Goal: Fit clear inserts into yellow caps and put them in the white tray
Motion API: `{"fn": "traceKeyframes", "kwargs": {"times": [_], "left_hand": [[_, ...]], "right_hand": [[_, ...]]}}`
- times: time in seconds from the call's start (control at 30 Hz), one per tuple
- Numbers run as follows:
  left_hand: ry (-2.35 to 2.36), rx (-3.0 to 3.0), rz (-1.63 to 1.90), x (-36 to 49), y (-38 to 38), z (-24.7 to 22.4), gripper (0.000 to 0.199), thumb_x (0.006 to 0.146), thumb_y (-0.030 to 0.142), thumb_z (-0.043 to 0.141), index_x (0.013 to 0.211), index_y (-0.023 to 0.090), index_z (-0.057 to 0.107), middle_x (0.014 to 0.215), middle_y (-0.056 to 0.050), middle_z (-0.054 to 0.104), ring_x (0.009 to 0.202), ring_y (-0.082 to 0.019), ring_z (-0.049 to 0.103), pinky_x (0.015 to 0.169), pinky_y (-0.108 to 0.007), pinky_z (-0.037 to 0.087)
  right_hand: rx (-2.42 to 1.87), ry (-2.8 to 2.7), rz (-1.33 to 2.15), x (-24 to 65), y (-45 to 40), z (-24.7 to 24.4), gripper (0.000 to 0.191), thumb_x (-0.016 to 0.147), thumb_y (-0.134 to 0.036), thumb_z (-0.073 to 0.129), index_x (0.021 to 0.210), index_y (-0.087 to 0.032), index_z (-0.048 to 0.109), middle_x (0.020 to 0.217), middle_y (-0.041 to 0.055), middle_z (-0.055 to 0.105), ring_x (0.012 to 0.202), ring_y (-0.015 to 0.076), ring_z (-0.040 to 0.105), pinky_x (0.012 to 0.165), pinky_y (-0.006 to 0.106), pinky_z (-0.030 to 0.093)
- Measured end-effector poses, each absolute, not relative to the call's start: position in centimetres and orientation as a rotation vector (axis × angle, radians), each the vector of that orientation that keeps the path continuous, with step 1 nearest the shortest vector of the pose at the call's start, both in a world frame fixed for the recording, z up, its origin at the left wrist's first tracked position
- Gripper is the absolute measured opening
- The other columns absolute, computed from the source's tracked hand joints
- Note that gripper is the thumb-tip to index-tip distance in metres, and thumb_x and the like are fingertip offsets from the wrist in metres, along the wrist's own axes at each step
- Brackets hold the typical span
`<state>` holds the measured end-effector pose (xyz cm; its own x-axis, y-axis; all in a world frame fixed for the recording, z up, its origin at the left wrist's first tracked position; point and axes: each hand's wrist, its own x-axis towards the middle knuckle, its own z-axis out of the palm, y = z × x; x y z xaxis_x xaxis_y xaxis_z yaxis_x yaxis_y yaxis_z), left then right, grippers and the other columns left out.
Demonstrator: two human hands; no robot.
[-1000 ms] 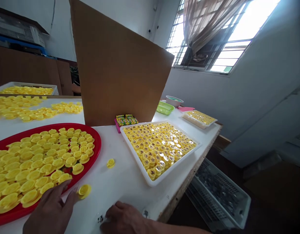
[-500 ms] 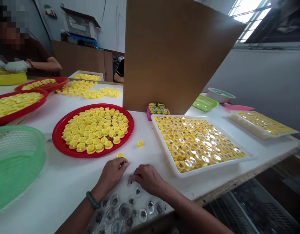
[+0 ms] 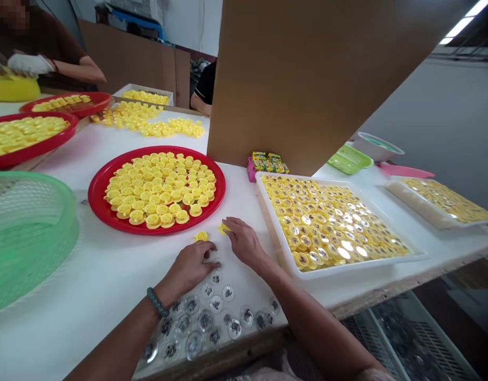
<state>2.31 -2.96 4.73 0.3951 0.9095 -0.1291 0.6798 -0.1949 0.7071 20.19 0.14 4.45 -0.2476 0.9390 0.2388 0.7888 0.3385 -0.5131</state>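
Note:
My left hand [image 3: 191,265] is low over the white table, thumb and forefinger curved around what looks like a clear plastic disc [image 3: 217,263], partly hidden by the fingers. Just beyond its knuckles lies a small yellow hat-shaped piece [image 3: 201,236]. My right hand [image 3: 244,242] reaches farther forward, its fingertips closed on another yellow hat-shaped piece [image 3: 222,228] at table level. Below both hands, several clear round discs with dark printed pictures [image 3: 206,320] are spread near the table edge. A red round tray [image 3: 97,203] full of yellow pieces is beyond my left hand.
To the right, a white tray [image 3: 281,241] holds rows of yellow pieces with shiny printed tops. A green basket [image 3: 65,233] stands at left. A brown board [image 3: 299,90] rises behind small packets [image 3: 269,162]. Across the table, a person's gloved hand [image 3: 29,64] is beside a yellow bowl [image 3: 14,87].
My right hand has moved forward from the clear discs to the loose yellow piece and closed on it. My left hand has stayed close to the discs. The view has tilted down.

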Motion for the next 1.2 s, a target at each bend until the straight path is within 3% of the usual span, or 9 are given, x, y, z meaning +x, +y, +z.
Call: {"fn": "traceKeyframes", "kwargs": {"times": [0.1, 0.23, 0.37, 0.57, 0.73, 0.9, 1.03, 1.2], "left_hand": [[1.348, 1.993, 0.429, 2.5, -3.3, 4.5, 0.025, 0.07, 0.022, 0.063, 0.094, 0.02, 0.059, 0.083, -0.003, 0.06, 0.076, -0.019, 0.054, 0.067, -0.028, 0.037], [1.328, 2.026, 0.445, 3.0, -3.5, 4.0, 0.008, 0.07, 0.015, 0.058, 0.077, 0.019, 0.057, 0.076, -0.002, 0.06, 0.072, -0.018, 0.054, 0.062, -0.027, 0.035], [1.329, 2.001, 0.454, 3.4, -3.5, 3.7, 0.012, 0.068, 0.009, 0.052, 0.07, 0.019, 0.058, 0.074, -0.001, 0.061, 0.07, -0.016, 0.054, 0.062, -0.026, 0.035], [1.384, 1.873, 0.492, 3.7, -3.5, 4.0, 0.01, 0.075, 0.019, 0.051, 0.072, 0.02, 0.061, 0.071, -0.001, 0.063, 0.068, -0.017, 0.055, 0.062, -0.027, 0.036], [1.436, 1.825, 0.506, 4.4, -3.6, 3.9, 0.008, 0.074, 0.021, 0.054, 0.079, 0.022, 0.06, 0.067, 0.001, 0.063, 0.065, -0.017, 0.056, 0.06, -0.026, 0.036], [1.493, 1.835, 0.502, 4.9, -3.8, 3.6, 0.008, 0.074, 0.018, 0.051, 0.076, 0.022, 0.057, 0.067, 0.001, 0.061, 0.065, -0.017, 0.056, 0.058, -0.025, 0.034], [1.511, 1.783, 0.47, 4.8, -3.4, 3.6, 0.008, 0.075, 0.021, 0.049, 0.079, 0.022, 0.055, 0.066, 0.001, 0.061, 0.065, -0.017, 0.056, 0.058, -0.026, 0.035], [1.413, 1.7, 0.492, 4.6, -3.0, 3.5, 0.02, 0.081, 0.034, 0.043, 0.084, 0.022, 0.06, 0.081, -0.002, 0.066, 0.074, -0.02, 0.059, 0.066, -0.028, 0.042]], "right_hand": [[-1.389, -2.097, 0.445, 20.3, -2.6, 5.5, 0.03, 0.083, -0.011, 0.048, 0.108, -0.017, 0.063, 0.108, 0.009, 0.062, 0.101, 0.0192, 0.055, 0.089, 0.032, 0.044], [-1.304, -2.225, 0.635, 20.4, -5.4, 5.2, 0.027, 0.08, -0.009, 0.054, 0.103, -0.021, 0.064, 0.098, 0.0059, 0.062, 0.095, 0.0182, 0.054, 0.083, 0.03, 0.044], [-1.404, -2.145, 0.744, 20.2, -6.3, 3.6, 0.02, 0.079, -0.011, 0.057, 0.094, -0.021, 0.066, 0.09, 0.0039, 0.061, 0.082, 0.015, 0.056, 0.073, 0.025, 0.044], [-1.489, -2.067, 0.707, 20.4, -6.0, 3.0, 0.019, 0.078, -0.004, 0.051, 0.083, -0.018, 0.062, 0.08, 0.0015, 0.06, 0.075, 0.0131, 0.055, 0.067, 0.022, 0.041], [-1.547, -1.992, 0.657, 20.8, -5.8, 2.9, 0.014, 0.083, -0.012, 0.049, 0.086, -0.018, 0.061, 0.082, 0.0037, 0.06, 0.075, 0.0141, 0.056, 0.068, 0.024, 0.042], [-1.328, -2.197, 0.611, 21.2, -6.3, 3.8, 0.024, 0.083, -0.013, 0.05, 0.103, -0.019, 0.06, 0.106, 0.0075, 0.059, 0.099, 0.018, 0.052, 0.086, 0.029, 0.042], [-1.281, -2.405, 0.468, 21.1, -5.9, 3.6, 0.018, 0.086, -0.014, 0.047, 0.096, -0.018, 0.061, 0.096, 0.0073, 0.061, 0.092, 0.0179, 0.052, 0.082, 0.029, 0.043], [-1.296, -2.437, 0.349, 21.2, -5.2, 2.9, 0.023, 0.092, -0.017, 0.036, 0.089, -0.015, 0.059, 0.088, 0.0092, 0.061, 0.086, 0.0175, 0.053, 0.083, 0.031, 0.042]]}}
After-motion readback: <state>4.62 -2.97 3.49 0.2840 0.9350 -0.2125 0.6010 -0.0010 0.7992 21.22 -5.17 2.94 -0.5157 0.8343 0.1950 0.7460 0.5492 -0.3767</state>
